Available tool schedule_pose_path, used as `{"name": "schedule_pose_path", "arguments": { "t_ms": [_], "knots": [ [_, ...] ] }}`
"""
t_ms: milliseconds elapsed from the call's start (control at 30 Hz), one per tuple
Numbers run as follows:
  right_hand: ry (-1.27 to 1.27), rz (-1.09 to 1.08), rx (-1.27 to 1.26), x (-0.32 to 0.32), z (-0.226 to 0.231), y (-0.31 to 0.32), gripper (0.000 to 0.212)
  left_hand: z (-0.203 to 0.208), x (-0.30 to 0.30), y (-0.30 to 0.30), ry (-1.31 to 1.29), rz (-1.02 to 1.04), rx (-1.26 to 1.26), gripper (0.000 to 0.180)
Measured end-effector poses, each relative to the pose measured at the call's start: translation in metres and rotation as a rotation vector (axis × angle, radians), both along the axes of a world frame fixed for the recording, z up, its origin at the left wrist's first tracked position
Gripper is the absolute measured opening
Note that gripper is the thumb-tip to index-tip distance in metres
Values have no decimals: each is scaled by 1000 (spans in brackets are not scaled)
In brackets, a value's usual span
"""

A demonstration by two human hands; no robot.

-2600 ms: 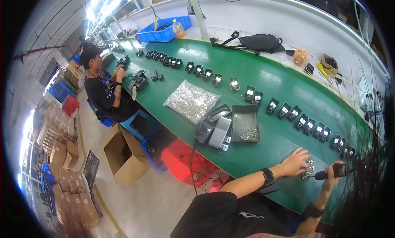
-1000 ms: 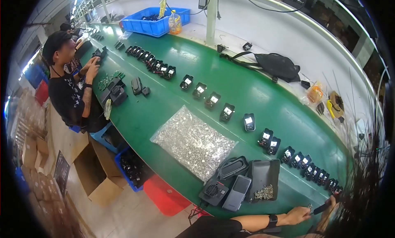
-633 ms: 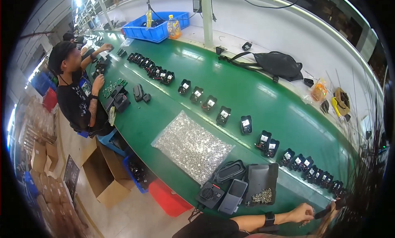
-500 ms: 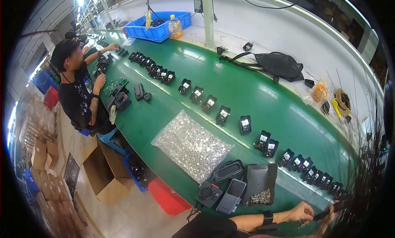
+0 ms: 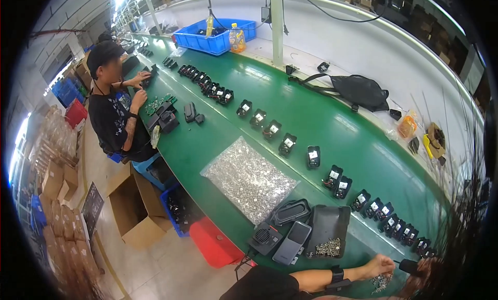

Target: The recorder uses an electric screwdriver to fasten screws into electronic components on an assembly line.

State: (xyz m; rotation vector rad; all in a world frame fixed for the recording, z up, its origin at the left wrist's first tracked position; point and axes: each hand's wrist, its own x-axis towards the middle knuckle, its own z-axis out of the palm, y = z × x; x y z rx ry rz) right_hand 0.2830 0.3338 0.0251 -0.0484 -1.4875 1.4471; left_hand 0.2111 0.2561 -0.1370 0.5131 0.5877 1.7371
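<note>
- Left hand (image 5: 378,266): between 4 and 5 o'clock from the centre of the view, fingers curled; cannot tell whether anything is pinched. Dark band (image 5: 337,275) on the wrist.
- Small metal fasteners (image 5: 381,284): loose pile on the green bench (image 5: 358,144), at 6 o'clock from the left hand and right by its fingers.
- Right hand (image 5: 426,271): at 3 o'clock from the left hand, blurred and partly covered by dark strands; grasping a black-handled driver (image 5: 411,268), its thin shaft directed toward 9 o'clock.
- Remaining bearings likewise taken from the left hand.
- Dark tray (image 5: 331,222): 10 o'clock, with more fasteners (image 5: 329,247) gathered at its near end.
- Grey handheld unit (image 5: 292,243): between 9 and 10 o'clock, beside the tray.
- Clear bag of small metal parts (image 5: 249,180): 10 o'clock, lying flat beyond the units.
- Black housings (image 5: 313,157) with white labels: spaced line running from 2 o'clock round to 11 o'clock.
- Co-worker (image 5: 111,113): 10 o'clock, far along the bench, both hands near dark parts.
</note>
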Motion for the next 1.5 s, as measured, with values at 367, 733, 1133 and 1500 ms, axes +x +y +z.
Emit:
{"name": "schedule_pose_path", "arguments": {
  "t_ms": [367, 733, 1133, 1500],
  "knots": [
    [-213, -22, -300, 57, -42, 69, 26, 2, -12, -3, -220, -47, -85, 20],
    [368, 620, 125, -8, -9, 36, 26, -3, -13, -1, -318, -187, -43, 14],
    [67, 3, -63, 32, 16, -10, 29, -1, -1, -11, 324, -137, 127, 13],
    [-112, -173, -83, 70, -23, -3, 30, -8, 21, -16, 1230, 257, 157, 4]
  ]
}}
